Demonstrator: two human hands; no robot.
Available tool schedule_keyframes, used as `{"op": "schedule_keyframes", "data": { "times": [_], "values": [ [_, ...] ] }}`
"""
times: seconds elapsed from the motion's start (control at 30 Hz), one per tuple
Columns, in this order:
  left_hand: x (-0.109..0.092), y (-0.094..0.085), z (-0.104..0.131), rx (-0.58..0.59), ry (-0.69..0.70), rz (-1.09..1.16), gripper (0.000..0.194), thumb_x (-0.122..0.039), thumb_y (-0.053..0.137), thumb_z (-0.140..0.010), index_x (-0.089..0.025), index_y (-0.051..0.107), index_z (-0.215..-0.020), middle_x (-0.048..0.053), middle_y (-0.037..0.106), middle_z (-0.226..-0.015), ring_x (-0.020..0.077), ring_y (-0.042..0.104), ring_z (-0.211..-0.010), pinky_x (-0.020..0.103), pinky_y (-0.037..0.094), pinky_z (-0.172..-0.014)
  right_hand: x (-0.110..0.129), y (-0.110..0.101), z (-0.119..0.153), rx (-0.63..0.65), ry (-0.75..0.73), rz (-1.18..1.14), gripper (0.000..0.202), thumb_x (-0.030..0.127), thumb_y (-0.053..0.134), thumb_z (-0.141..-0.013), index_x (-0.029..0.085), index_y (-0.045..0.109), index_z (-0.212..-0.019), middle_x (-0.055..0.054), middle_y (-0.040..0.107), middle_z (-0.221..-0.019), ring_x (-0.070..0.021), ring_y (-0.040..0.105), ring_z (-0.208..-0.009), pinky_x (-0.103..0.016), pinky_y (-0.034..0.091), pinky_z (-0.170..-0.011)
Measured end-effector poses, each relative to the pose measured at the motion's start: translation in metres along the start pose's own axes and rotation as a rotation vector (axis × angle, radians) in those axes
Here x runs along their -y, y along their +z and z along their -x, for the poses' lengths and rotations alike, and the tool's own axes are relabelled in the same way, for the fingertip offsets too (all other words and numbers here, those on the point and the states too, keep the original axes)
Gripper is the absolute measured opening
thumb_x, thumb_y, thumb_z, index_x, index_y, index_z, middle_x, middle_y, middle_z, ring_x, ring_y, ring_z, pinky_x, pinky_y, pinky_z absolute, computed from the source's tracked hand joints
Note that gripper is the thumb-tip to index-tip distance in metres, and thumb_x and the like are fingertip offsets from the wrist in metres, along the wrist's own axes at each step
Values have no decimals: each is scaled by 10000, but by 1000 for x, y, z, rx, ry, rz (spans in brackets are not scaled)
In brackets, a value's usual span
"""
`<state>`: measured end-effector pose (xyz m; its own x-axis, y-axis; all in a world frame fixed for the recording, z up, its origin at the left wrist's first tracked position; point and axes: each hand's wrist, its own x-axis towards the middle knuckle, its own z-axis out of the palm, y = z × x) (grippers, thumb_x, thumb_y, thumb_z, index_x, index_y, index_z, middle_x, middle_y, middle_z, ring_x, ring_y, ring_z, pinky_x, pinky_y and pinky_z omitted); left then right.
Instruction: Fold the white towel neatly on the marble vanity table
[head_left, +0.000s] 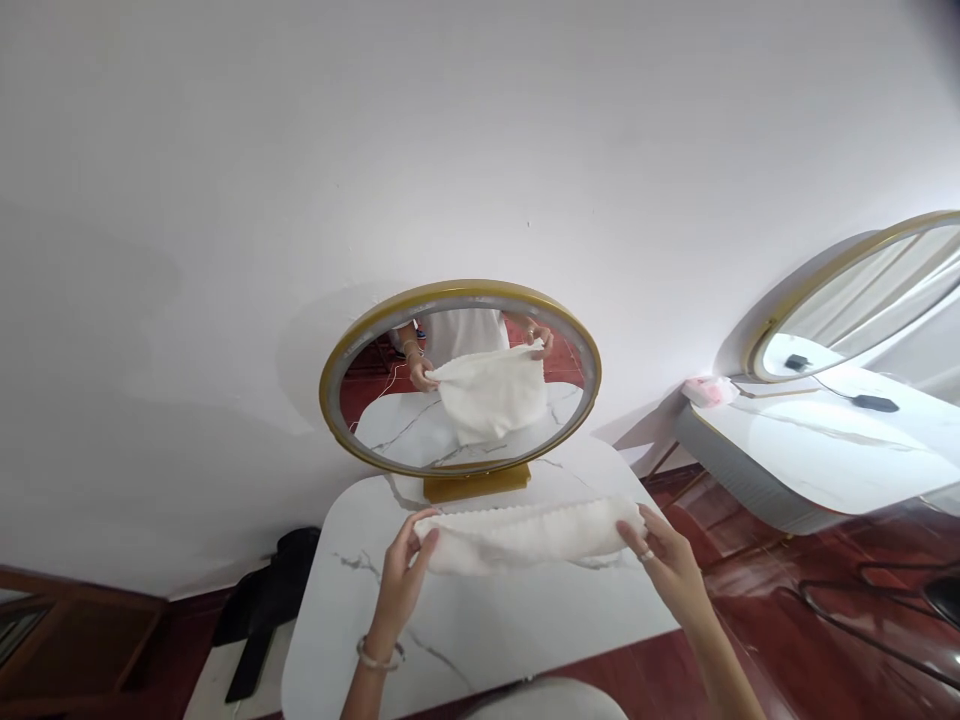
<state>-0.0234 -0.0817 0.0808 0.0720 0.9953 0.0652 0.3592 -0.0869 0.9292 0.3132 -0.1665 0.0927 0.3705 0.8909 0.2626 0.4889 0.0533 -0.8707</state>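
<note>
A white cloth (pixel 525 540) with a scalloped edge is stretched out above the marbled white table (pixel 540 630). My left hand (pixel 409 560) pinches its left end between thumb and fingers, a bangle around the wrist. At the other end, my right hand (pixel 658 550), with a ring on one finger, grips the cloth's corner. Behind the cloth stands an oval gold-framed mirror (pixel 461 290) on a gold base (pixel 476 486). Its glass reflects both hands and the cloth hanging down between them.
To the right, a second marbled table (pixel 817 440) carries another gold-framed mirror (pixel 765 350), a pink-and-white packet (pixel 709 391) and a dark flat object (pixel 875 403). A black item (pixel 262 600) lies low at the left. A pale seat (pixel 547 700) is at the near edge.
</note>
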Motion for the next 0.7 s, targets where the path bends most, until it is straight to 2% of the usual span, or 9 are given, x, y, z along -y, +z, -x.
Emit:
{"op": "schedule_keyframes", "data": {
  "times": [0.1,0.2,0.27,0.33,0.4,0.47,0.6,0.7],
  "values": [
    [1,-12,10,11,-27,-18,542,-582,511,-835,-187,549,-1203,-68,388,-560,119,421,-528,214,396,-533,-4,7,6,91,89,-132,333,532,587,-808,206,516,-800,36,409,-607,-115,424,-554,-224,386,-518],
    [16,-15,20,23,-56,-52,540,-601,487,-832,-204,541,-1194,-43,485,-627,130,476,-549,222,421,-534,-12,19,13,183,91,-164,431,547,586,-802,207,526,-1061,64,386,-592,-104,404,-527,-213,379,-505],
    [24,-17,27,18,-54,-83,518,-612,479,-826,-204,576,-1129,7,589,-767,147,543,-608,240,463,-563,-14,25,16,222,92,-128,487,559,574,-804,209,515,-1137,62,403,-608,-103,416,-527,-216,394,-515],
    [29,-21,32,28,-33,-119,490,-614,463,-832,-198,613,-1043,57,637,-905,167,586,-671,261,495,-594,-13,27,19,252,90,-81,468,566,564,-806,206,534,-1103,46,441,-650,-96,425,-534,-222,412,-535],
    [30,-26,36,40,1,-155,470,-603,437,-853,-197,634,-985,79,650,-957,181,602,-708,279,514,-623,-10,27,19,275,92,-33,427,560,554,-813,197,546,-1037,29,473,-697,-78,398,-519,-220,411,-539],
    [31,-31,38,39,40,-187,450,-580,415,-876,-202,639,-973,85,654,-973,194,614,-765,300,530,-681,-7,26,19,294,90,-12,390,543,539,-828,193,537,-997,14,498,-741,-64,364,-504,-210,388,-518],
    [37,-37,43,67,92,-233,424,-529,361,-918,-216,637,-985,83,644,-986,212,618,-871,327,532,-771,-9,24,19,384,78,-60,311,494,498,-859,197,526,-945,-45,558,-930,-71,403,-553,-207,371,-506],
    [42,-37,46,92,135,-257,408,-477,322,-944,-227,640,-996,71,635,-989,207,613,-897,336,518,-818,-12,21,18,492,115,-47,262,449,505,-850,197,541,-913,-47,568,-1001,-48,335,-514,-203,327,-478]
  ]
}}
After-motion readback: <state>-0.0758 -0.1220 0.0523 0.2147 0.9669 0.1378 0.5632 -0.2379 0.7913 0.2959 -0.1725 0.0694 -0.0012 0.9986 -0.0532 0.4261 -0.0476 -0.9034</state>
